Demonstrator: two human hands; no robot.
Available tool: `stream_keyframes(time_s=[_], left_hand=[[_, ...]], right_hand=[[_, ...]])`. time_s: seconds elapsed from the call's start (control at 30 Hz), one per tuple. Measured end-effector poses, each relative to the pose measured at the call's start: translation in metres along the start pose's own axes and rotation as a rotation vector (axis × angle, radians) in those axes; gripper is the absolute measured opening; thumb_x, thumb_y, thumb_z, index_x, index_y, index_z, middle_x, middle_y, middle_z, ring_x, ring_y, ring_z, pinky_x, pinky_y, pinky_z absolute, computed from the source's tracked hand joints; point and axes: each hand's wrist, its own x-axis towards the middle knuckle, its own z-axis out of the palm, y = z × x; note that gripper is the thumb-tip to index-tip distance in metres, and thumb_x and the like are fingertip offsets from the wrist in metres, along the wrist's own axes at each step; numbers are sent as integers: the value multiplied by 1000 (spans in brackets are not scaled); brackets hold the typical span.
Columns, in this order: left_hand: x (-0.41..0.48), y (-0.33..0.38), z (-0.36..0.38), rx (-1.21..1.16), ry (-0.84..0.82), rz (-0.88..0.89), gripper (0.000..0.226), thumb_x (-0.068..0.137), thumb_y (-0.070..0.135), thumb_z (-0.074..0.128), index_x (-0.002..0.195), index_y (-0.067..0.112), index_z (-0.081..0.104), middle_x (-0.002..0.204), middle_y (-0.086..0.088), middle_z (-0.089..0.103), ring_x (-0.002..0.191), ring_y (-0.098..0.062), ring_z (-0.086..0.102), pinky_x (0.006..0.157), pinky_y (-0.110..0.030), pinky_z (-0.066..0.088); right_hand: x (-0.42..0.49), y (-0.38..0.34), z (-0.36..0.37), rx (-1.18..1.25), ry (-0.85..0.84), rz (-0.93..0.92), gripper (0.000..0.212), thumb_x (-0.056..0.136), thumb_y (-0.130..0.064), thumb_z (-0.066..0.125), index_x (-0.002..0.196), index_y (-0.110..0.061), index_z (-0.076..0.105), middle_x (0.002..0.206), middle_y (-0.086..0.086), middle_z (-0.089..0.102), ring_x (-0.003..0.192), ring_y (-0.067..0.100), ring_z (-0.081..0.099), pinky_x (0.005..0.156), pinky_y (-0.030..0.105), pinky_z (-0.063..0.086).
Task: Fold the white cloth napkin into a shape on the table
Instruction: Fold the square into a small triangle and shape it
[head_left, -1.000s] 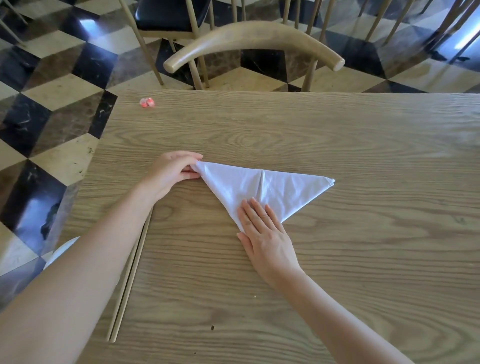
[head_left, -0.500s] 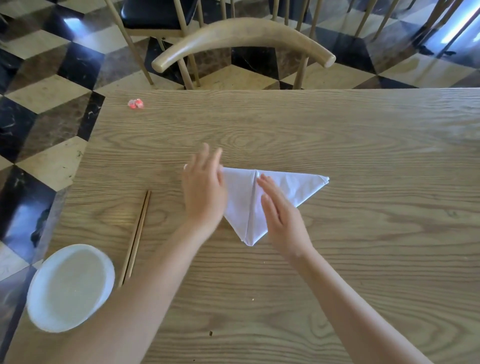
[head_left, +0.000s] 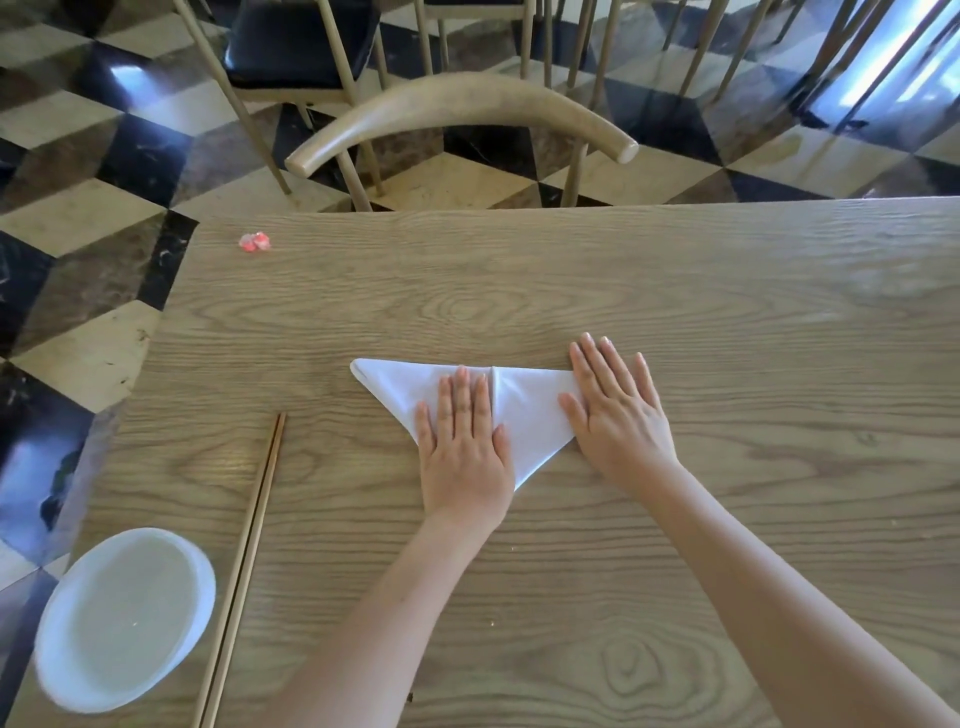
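Observation:
The white cloth napkin lies flat on the wooden table, folded into a triangle that points toward me, with a centre crease. My left hand presses palm down on its left half, fingers straight and close together. My right hand lies flat over the napkin's right corner, fingers spread, and hides that corner. Neither hand grips anything.
A pair of wooden chopsticks lies to the left of the napkin. A white bowl sits at the near left table corner. A small pink crumpled scrap lies at the far left. A wooden chair stands behind the far edge.
My left hand let go of the napkin's left corner and came down flat on its left half. My right hand slid from the middle to the right corner. The view shifted.

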Motion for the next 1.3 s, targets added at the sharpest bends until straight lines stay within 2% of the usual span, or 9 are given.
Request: stream_keyframes(time_s=[0.23,0.4,0.53,0.67,0.77,0.97,1.07,1.2,1.3], left_hand=[[26,-38,-23,-149,38,-13,65,88,42,11,145,15,26,153,-6,27,139,-19,27,108,-37,22],[48,-94,-27,37,-58,56,66,88,50,4,148,24,11,155,12,4,143,-6,1,113,-37,-10],[46,-114,-35,-12,-74,-15,54,99,41,18,148,23,6,156,11,0,143,-6,-2,115,-44,-8],[60,-102,-50,-70,39,57,50,97,29,37,143,9,31,150,-9,32,142,-22,19,116,-43,6],[77,-73,-61,-199,-56,309,48,90,23,55,135,11,45,126,-10,56,121,-28,45,101,-37,32],[113,-49,-76,-264,-523,350,9,84,28,63,91,23,64,85,8,59,82,-14,54,67,-25,41],[115,-47,-86,-325,-547,353,14,87,28,59,73,30,58,69,13,54,67,-9,47,58,-19,33],[109,-49,-91,-453,-520,328,13,90,29,55,81,22,61,69,13,54,64,-2,45,57,-10,34],[105,-47,-87,-530,-442,300,10,89,27,58,86,20,64,81,7,63,76,-6,54,67,-10,37]], right_hand=[[1,2,3,-2,-4,27,70,87,-54,1,149,-21,2,158,-9,-1,138,0,-15,109,23,-24],[1,3,3,-8,-8,21,70,87,-54,2,149,-21,0,158,-8,-2,141,3,-12,109,23,-24],[0,3,3,30,-10,7,66,91,-53,7,149,-22,-1,158,-8,-3,142,4,-11,111,26,-22],[1,-1,-6,110,0,29,58,96,-42,32,148,-18,18,158,-4,8,145,10,-2,117,37,-11],[9,-18,-16,187,131,-69,45,91,-31,51,133,-14,47,146,1,41,138,20,29,115,39,11],[50,-42,-37,373,-161,-203,36,84,-33,65,115,-15,60,105,2,57,105,23,50,90,34,41],[64,-42,-49,453,-373,-230,26,82,-31,66,101,-12,65,91,2,60,84,17,53,75,29,40],[71,-40,-59,506,-501,-244,17,85,-30,63,76,-15,63,62,-6,45,58,9,38,58,24,29],[73,-39,-65,564,-554,-256,19,87,-30,61,69,-25,60,62,-8,43,58,9,37,57,24,28]])
